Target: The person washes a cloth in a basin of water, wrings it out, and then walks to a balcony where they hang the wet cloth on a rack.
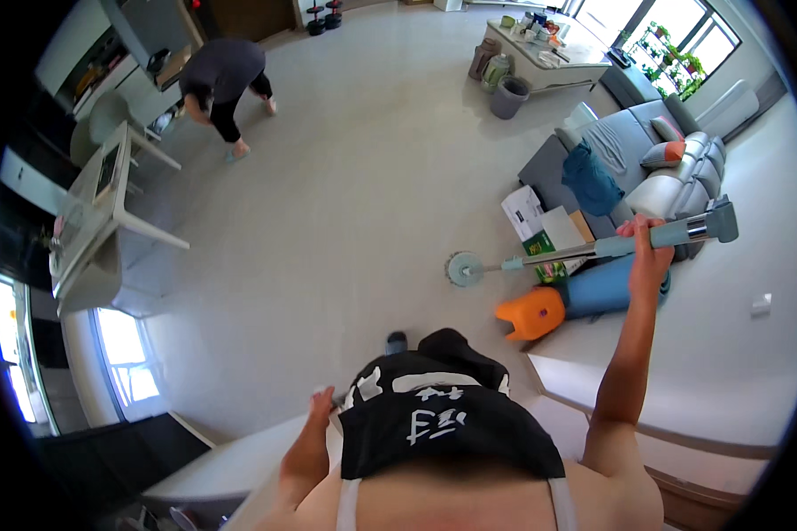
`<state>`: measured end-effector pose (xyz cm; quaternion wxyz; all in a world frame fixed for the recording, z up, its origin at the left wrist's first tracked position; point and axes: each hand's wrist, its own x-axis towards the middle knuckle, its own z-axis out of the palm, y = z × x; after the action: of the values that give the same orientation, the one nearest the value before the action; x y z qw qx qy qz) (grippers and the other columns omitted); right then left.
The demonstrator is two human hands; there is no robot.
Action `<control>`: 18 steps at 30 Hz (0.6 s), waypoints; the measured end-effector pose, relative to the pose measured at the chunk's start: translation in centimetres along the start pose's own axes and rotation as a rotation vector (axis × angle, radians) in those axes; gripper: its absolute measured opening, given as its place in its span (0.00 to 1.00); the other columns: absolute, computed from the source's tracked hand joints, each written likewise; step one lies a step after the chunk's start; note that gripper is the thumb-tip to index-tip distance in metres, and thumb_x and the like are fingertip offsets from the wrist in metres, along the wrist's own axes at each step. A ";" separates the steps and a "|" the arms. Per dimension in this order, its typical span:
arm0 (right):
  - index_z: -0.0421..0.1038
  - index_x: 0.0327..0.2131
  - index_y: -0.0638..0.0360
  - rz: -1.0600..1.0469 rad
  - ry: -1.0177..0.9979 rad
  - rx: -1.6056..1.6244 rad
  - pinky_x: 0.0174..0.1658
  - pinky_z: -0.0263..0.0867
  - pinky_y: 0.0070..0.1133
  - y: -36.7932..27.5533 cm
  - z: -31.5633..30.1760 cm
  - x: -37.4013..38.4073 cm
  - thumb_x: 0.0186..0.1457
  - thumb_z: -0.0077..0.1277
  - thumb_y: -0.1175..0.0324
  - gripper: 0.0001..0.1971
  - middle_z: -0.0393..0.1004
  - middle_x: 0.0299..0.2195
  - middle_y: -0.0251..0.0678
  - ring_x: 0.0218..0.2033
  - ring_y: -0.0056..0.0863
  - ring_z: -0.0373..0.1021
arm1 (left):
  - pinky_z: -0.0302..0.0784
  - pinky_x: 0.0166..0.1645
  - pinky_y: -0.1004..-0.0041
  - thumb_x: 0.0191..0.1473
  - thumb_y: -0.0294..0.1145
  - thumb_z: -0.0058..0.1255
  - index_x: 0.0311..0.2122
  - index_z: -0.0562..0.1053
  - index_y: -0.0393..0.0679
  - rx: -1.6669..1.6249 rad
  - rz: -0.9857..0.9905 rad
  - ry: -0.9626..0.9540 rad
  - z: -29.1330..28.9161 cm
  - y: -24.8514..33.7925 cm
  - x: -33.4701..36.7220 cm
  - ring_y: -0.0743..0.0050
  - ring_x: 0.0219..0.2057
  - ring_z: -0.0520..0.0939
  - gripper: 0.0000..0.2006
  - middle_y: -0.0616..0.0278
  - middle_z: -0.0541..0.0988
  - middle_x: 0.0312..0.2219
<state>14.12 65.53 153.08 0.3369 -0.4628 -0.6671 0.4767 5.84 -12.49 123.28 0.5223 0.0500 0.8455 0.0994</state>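
Observation:
My right hand point(648, 241) is raised at the right, closed around the blue-grey grip of a long-handled mop point(611, 247). Its silver pole runs left to a round, fringed head point(465, 269) over the pale floor. The top end of the handle juts out past my hand toward the white wall. Low at my left side, beside my black top, my left hand point(321, 404) hangs with loosely bent fingers and nothing visible in it. Part of that hand is small and hard to make out.
Below the mop stand an orange stool point(531, 313), a rolled blue mat point(598, 288) and cardboard boxes point(540, 223). A grey sofa point(611, 142) is beyond. Another person point(226, 75) bends over at the far left, near a white table point(119, 199). A grey bin point(509, 97) stands by a low table.

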 end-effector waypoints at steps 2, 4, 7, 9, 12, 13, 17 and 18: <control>0.66 0.26 0.62 -0.041 0.063 -0.074 0.40 0.68 0.26 1.2 0.5 2.6 0.58 0.51 0.71 0.09 0.70 0.22 0.34 0.27 0.25 0.70 | 0.76 0.33 0.69 0.48 0.39 0.57 0.42 0.72 0.39 -0.735 -0.398 0.128 -7.1 13.5 5.0 0.69 0.30 0.78 0.19 0.60 0.77 0.31; 0.66 0.26 0.62 -0.070 0.067 -0.008 0.42 0.68 0.27 2.5 2.5 5.9 0.58 0.50 0.71 0.08 0.70 0.22 0.35 0.27 0.25 0.70 | 0.75 0.33 0.71 0.51 0.41 0.55 0.44 0.71 0.38 -0.655 -0.307 0.180 -11.5 17.0 9.4 0.73 0.30 0.77 0.19 0.64 0.77 0.29; 0.65 0.27 0.62 -0.109 0.102 0.128 0.45 0.66 0.32 4.3 5.3 10.4 0.58 0.50 0.72 0.07 0.68 0.21 0.34 0.25 0.27 0.69 | 0.72 0.28 0.71 0.49 0.38 0.52 0.36 0.74 0.39 -0.613 -0.211 0.322 -17.1 22.7 14.7 0.75 0.25 0.76 0.13 0.62 0.77 0.25; 0.65 0.27 0.61 -0.124 0.137 0.339 0.44 0.66 0.33 5.9 7.9 14.1 0.57 0.51 0.74 0.07 0.65 0.20 0.33 0.23 0.27 0.68 | 0.71 0.27 0.70 0.48 0.37 0.52 0.36 0.74 0.38 -0.545 -0.245 0.352 -18.8 24.1 17.1 0.76 0.24 0.75 0.14 0.62 0.76 0.24; 0.65 0.26 0.60 -0.083 0.105 0.399 0.43 0.66 0.32 7.6 12.1 19.3 0.56 0.52 0.75 0.08 0.64 0.19 0.32 0.22 0.27 0.66 | 0.71 0.25 0.72 0.48 0.37 0.54 0.40 0.74 0.38 -0.480 -0.424 0.427 -18.1 24.0 18.2 0.73 0.26 0.76 0.16 0.62 0.77 0.28; 0.65 0.25 0.60 -0.050 0.075 0.406 0.42 0.67 0.32 7.9 13.8 21.0 0.56 0.52 0.75 0.08 0.64 0.20 0.32 0.22 0.27 0.66 | 0.70 0.25 0.71 0.47 0.37 0.53 0.37 0.74 0.36 -0.506 -0.459 0.450 -17.8 23.8 17.3 0.74 0.23 0.74 0.16 0.61 0.76 0.25; 0.65 0.24 0.60 -0.035 0.100 0.432 0.41 0.67 0.30 9.7 17.8 28.4 0.54 0.55 0.73 0.09 0.64 0.18 0.31 0.21 0.26 0.65 | 0.68 0.25 0.67 0.45 0.37 0.52 0.34 0.74 0.33 -0.575 -0.580 0.456 -13.7 24.0 16.9 0.70 0.22 0.73 0.16 0.57 0.75 0.23; 0.65 0.24 0.60 -0.044 0.083 0.434 0.41 0.67 0.30 10.0 18.6 30.1 0.54 0.55 0.73 0.09 0.64 0.18 0.31 0.21 0.26 0.65 | 0.69 0.25 0.65 0.44 0.37 0.52 0.35 0.74 0.33 -0.649 -0.593 0.432 -12.6 24.6 16.8 0.69 0.23 0.74 0.17 0.56 0.75 0.24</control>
<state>-9.87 88.89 137.94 0.4663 -0.3841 -0.5445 0.5819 -13.39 13.20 119.54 0.3292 -0.3801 0.8378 0.2127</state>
